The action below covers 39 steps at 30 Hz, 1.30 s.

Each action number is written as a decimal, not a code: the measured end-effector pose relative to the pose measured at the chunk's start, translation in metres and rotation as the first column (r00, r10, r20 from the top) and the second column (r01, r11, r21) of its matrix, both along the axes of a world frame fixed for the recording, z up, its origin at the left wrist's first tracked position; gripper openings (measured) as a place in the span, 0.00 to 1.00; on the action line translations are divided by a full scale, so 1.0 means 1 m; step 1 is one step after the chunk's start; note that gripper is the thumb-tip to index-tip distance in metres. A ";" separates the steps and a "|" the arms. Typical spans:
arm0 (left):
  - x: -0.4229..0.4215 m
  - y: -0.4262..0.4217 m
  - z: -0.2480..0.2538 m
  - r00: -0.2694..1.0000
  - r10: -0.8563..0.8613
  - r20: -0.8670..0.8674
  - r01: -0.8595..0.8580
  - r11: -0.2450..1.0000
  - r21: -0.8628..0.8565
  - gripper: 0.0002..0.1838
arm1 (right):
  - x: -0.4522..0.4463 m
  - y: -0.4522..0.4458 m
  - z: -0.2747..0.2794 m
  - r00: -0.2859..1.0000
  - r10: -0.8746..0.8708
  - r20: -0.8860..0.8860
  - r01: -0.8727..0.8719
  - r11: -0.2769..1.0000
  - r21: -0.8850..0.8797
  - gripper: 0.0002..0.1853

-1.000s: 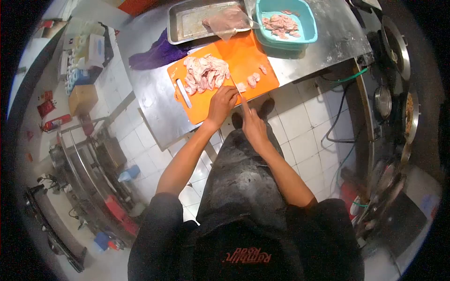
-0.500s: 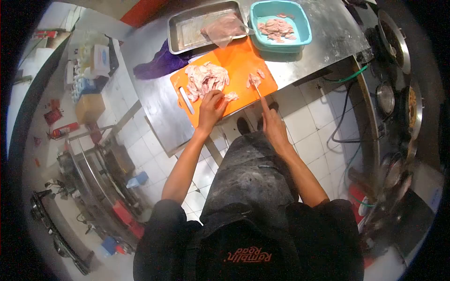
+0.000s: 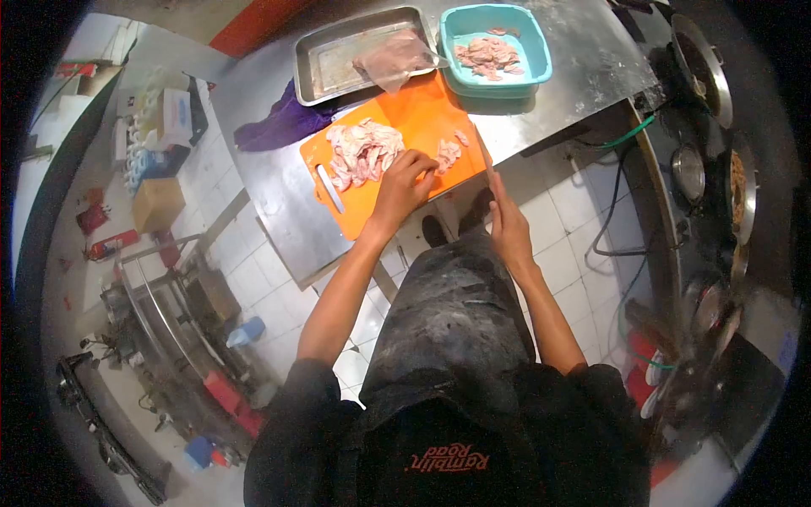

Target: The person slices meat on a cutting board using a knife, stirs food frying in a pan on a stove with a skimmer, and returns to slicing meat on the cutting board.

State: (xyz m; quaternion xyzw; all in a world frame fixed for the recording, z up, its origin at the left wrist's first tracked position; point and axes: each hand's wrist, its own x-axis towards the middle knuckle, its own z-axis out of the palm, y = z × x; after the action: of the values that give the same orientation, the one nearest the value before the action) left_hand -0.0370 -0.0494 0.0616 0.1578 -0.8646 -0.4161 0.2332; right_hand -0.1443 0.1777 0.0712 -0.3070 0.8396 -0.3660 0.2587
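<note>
An orange cutting board (image 3: 420, 114) lies on the steel table, bearing a heap of pale pink raw meat (image 3: 363, 152) and some small cut meat pieces (image 3: 449, 155) to its right. My left hand (image 3: 405, 188) is over the board's near edge between the two, fingers curled and tips close to the small pieces; whatever they pinch is hidden. Gripped in my right hand (image 3: 510, 226) is a knife (image 3: 484, 154), its blade pointing away from me along the board's right edge, apart from the meat.
Behind the board stand a metal tray (image 3: 325, 72) with a plastic bag of meat (image 3: 393, 61) and a turquoise basin (image 3: 541, 52) holding meat pieces. A purple cloth (image 3: 279, 125) lies left. Woks (image 3: 703, 72) line the right side, with a green hose (image 3: 629, 133) nearby.
My left hand has moved right, from beside the heap toward the small pieces. The knife has left those pieces and shifted right to the board's edge. The view has moved slightly.
</note>
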 end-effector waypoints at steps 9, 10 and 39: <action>-0.067 0.001 -0.018 0.927 -0.208 0.313 0.332 0.843 -0.423 0.22 | -0.007 0.029 -0.008 0.984 -0.179 -0.014 0.178 0.982 -0.060 0.28; -0.070 0.000 -0.017 0.871 -0.272 0.409 0.419 0.846 -0.330 0.20 | -0.007 0.032 -0.009 0.983 -0.185 -0.017 0.183 0.981 -0.064 0.28; -0.035 -0.062 -0.017 0.897 0.170 0.408 0.174 0.712 -0.680 0.09 | -0.038 0.080 0.003 0.874 -0.460 0.153 0.465 0.885 0.006 0.28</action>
State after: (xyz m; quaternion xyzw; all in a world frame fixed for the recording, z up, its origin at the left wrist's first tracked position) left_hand -0.0717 -0.1118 0.0446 0.1464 -0.9865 -0.0098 0.0725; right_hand -0.1824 0.2578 0.0737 -0.0729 0.8609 -0.4522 0.2215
